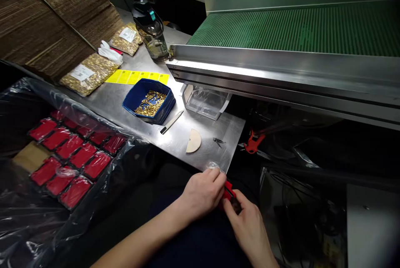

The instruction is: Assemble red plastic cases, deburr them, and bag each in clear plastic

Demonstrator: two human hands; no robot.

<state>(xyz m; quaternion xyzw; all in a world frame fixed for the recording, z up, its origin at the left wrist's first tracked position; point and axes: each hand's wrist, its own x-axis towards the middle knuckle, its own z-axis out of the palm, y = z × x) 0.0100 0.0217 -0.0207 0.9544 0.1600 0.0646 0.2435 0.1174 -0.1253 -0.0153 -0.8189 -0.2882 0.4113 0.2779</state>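
Observation:
A small red and black item point(229, 192) is between my hands, just off the front corner of the metal table. My left hand point(203, 193) is closed over its left end, and clear plastic point(213, 165) shows beyond the knuckles. On the right, my right hand point(249, 221) grips the item between thumb and fingers. Much of the item is hidden, so I cannot tell its exact kind. Nearest on the table lie a small dark pair of snips point(218, 141), a pale half-round disc point(194, 140) and a utility knife point(171, 122).
A blue bin point(171, 103) holds small brass-coloured pieces. Behind it are yellow labels point(134, 77), bags of brass pieces point(90, 74) and a bottle point(151, 31). A green conveyor point(265, 31) overhangs a clear tray point(206, 100). Left, a plastic-lined box point(125, 151) contains red packs point(70, 145).

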